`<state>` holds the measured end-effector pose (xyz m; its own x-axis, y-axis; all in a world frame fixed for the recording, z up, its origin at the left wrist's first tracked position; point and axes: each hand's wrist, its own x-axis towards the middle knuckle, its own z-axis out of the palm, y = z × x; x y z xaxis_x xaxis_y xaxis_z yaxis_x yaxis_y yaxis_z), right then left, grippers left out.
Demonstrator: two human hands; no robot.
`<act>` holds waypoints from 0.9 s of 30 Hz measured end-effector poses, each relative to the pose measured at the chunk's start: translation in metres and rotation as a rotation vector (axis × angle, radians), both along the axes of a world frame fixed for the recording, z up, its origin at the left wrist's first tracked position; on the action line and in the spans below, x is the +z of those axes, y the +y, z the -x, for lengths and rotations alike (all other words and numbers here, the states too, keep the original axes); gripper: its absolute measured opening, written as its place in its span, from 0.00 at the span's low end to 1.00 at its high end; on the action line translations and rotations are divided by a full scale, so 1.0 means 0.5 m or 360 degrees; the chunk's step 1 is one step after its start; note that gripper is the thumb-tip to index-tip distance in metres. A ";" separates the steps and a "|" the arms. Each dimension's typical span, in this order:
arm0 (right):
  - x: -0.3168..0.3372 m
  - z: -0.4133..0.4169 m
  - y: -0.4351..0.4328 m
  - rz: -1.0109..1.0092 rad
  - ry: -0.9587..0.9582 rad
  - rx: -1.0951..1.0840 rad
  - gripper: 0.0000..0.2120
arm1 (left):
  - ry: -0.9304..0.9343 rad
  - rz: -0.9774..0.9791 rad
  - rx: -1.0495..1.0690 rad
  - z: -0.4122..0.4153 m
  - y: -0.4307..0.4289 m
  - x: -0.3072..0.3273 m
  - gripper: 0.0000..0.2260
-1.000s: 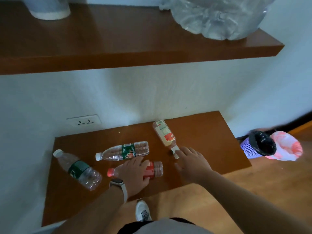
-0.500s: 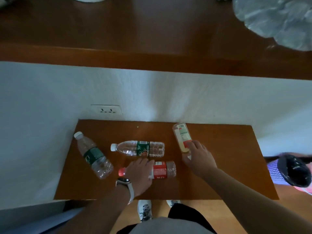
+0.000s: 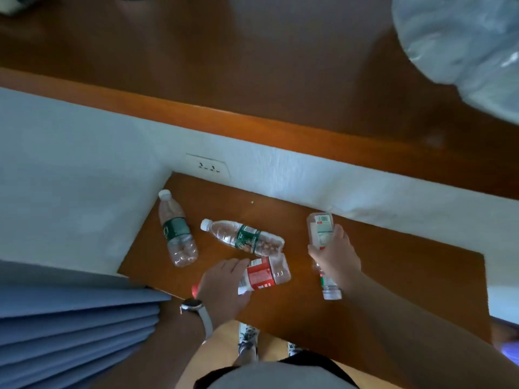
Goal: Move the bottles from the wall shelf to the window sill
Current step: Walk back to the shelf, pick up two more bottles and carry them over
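Several plastic bottles lie on the lower wooden wall shelf (image 3: 398,270). My left hand (image 3: 224,284), with a watch on the wrist, is wrapped around the red-label bottle (image 3: 266,273), which is tilted with its red cap toward me. My right hand (image 3: 334,259) grips the middle of the white-and-red-label bottle (image 3: 320,228); its cap end sticks out below my hand. Two green-label bottles lie untouched: one at the shelf's left (image 3: 177,228), one in the middle (image 3: 244,237) just behind the red-label bottle.
An upper wooden shelf (image 3: 252,80) overhangs, with a crumpled clear plastic bag (image 3: 463,43) on its right. A wall socket (image 3: 207,165) sits above the lower shelf. A blue pleated curtain (image 3: 70,318) hangs at the left. My shoes (image 3: 247,341) show below.
Both hands have closed around their bottles. The red-label bottle has turned from flat to tilted in my left hand. My view has shifted right and further down.
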<state>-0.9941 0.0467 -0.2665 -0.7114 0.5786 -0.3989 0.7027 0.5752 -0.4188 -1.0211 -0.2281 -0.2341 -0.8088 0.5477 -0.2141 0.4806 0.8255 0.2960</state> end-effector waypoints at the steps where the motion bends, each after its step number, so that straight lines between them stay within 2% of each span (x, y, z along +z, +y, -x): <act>1: -0.005 0.001 0.005 0.0015 -0.0016 -0.0007 0.36 | 0.0011 0.0013 0.0049 -0.007 0.005 0.007 0.31; 5: -0.016 0.000 0.022 0.0087 -0.0109 0.0063 0.35 | 0.0042 0.0065 0.0263 -0.032 0.025 0.032 0.30; 10: 0.000 0.017 0.026 0.0236 0.0024 0.0282 0.31 | -0.0012 0.0103 0.0673 -0.059 0.030 0.061 0.32; 17: 0.085 0.048 -0.027 0.0503 0.0299 0.0719 0.29 | -0.0105 -0.0154 0.1214 -0.103 -0.015 0.087 0.33; 24: 0.138 0.043 -0.118 0.0667 0.0324 0.1045 0.27 | -0.0194 -0.0414 0.1596 -0.148 -0.089 0.111 0.28; 27: 0.151 0.027 -0.167 0.0797 0.0316 0.1146 0.31 | -0.0171 -0.0547 0.1745 -0.176 -0.116 0.127 0.24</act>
<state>-1.0074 -0.0366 -0.1912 -0.9173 -0.2429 -0.3155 0.1303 0.5656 -0.8143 -0.9329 -0.2860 -0.1704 -0.8729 -0.3949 -0.2865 -0.4860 0.6518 0.5822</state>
